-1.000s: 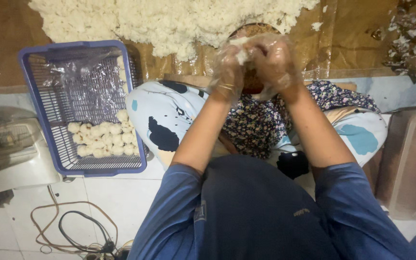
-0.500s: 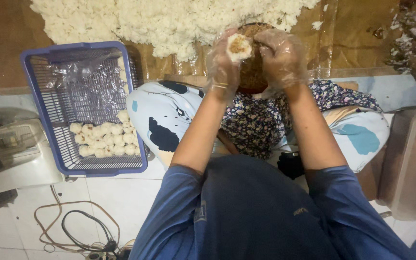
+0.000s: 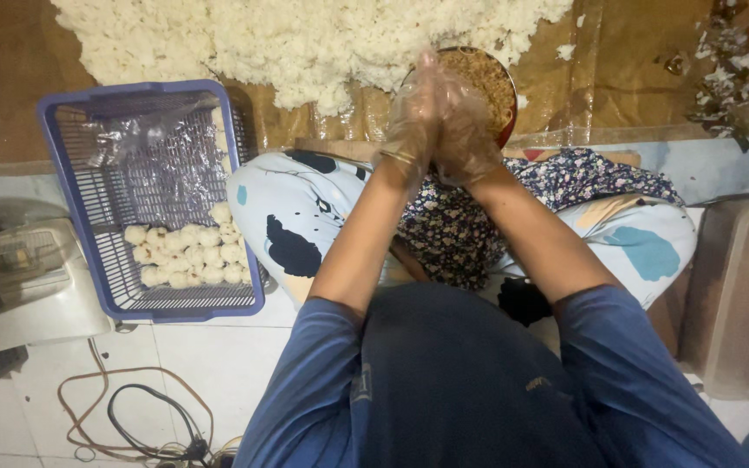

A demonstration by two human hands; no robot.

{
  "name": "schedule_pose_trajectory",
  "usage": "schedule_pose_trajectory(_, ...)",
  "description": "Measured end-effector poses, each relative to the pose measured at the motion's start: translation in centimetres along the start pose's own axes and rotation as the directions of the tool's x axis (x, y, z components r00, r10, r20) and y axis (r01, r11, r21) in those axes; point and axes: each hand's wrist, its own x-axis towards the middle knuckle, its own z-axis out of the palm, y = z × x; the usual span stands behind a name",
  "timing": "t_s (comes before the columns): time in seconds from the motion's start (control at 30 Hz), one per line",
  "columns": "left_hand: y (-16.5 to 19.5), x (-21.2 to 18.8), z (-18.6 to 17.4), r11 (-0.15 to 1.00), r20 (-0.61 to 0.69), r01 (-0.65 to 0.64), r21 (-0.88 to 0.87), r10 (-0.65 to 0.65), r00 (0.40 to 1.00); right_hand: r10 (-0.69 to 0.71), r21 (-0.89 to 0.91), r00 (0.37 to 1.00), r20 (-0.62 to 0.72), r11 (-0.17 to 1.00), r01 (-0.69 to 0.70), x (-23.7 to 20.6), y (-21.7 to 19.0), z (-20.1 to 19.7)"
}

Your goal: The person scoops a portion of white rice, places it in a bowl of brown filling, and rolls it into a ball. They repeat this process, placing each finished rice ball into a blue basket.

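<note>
Head view, looking down. The left hand (image 3: 416,117) and the right hand (image 3: 472,130), both in thin clear plastic gloves, are pressing together palm to palm at upper centre of the frame, fingers pointing toward the top edge. Both hands are closing flat against each other; whatever is lying between the palms is hidden, so I cannot tell what they are gripping. A thin bangle (image 3: 400,157) is sitting on the left wrist.

Directly behind the hands, touching the top of their outline in the frame, a round red-rimmed bowl of brownish shredded filling (image 3: 487,78) is resting on a brown sheet (image 3: 626,78) covering the surface. Above and to the left of the bowl, a wide heap of white cooked rice (image 3: 288,39) is spreading across the top of the frame.

Below the hands, the forearms are running down to blue sleeves (image 3: 322,373) at lower centre. The person is sitting cross-legged in patterned trousers (image 3: 305,208).

At left of the frame, a blue rectangular plastic basket (image 3: 80,225) is standing on the white tiled floor (image 3: 210,364), just beside the knee. In its lower half, small white rice balls (image 3: 188,256) are lying in tight rows; a crumpled clear plastic bag (image 3: 149,147) is lying in its upper half.

At lower left, dark and orange cables (image 3: 132,416) are looping on the tiles.
</note>
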Motion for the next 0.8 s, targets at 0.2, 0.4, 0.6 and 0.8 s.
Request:
schedule_pose_trajectory(0.2,-2.2,2.1,-0.4,0.980,0.002,-0.128,0.149,0.129,0.992,-0.077,0.373,0.993,-0.085,0.922,0.103,-2.4,7.1,2.9)
schedule_pose_trajectory(0.4,-4.2,3.0,0.0,0.974,0.016,-0.143,0.174,0.142,0.990,0.257,0.605,0.962,-0.088,0.782,-0.153,-2.4,7.2,3.3)
schedule_pose_trajectory(0.6,-5.8,4.5,-0.8,0.834,-0.039,-0.457,0.308,0.491,0.870,-0.035,0.443,0.999,0.029,0.896,0.018,1.0,3.9,-1.6)
schedule_pose_trajectory(0.8,-6.1,5.0,-0.9,0.917,-0.042,-0.386,-0.099,0.383,0.923,0.005,0.274,0.985,0.171,0.960,-0.052,-0.2,5.2,-0.6)
